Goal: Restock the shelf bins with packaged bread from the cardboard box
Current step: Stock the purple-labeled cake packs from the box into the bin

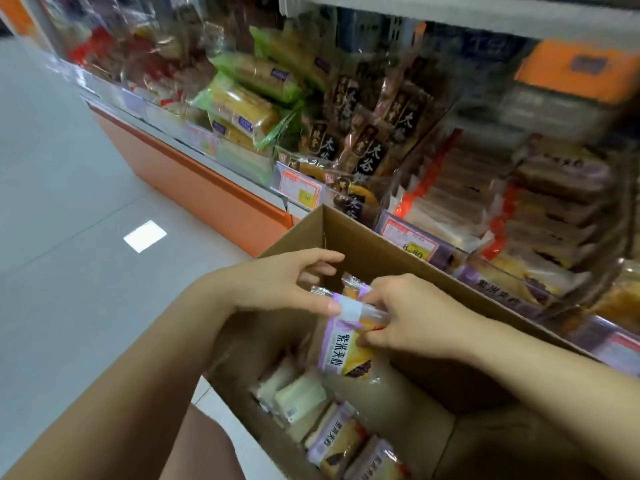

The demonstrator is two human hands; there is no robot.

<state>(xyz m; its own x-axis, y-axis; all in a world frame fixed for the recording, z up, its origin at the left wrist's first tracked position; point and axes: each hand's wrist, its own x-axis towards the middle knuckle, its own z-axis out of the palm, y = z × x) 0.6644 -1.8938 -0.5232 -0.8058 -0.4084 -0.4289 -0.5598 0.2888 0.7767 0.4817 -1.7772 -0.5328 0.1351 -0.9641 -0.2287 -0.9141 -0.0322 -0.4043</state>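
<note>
Head view: spare bread packets (334, 441) are seen lying in the cardboard box (381, 244), lower centre. Above them, a purple bread packet (343, 346) is pinched by the right hand (407, 317); left hand (287, 284) spread, thumb touching it. Stocked shelf bins (491, 268), upper right.

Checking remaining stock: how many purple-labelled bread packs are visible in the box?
3 packs: one in the right hand, two lying on the cardboard box floor. More may be hidden.
</note>
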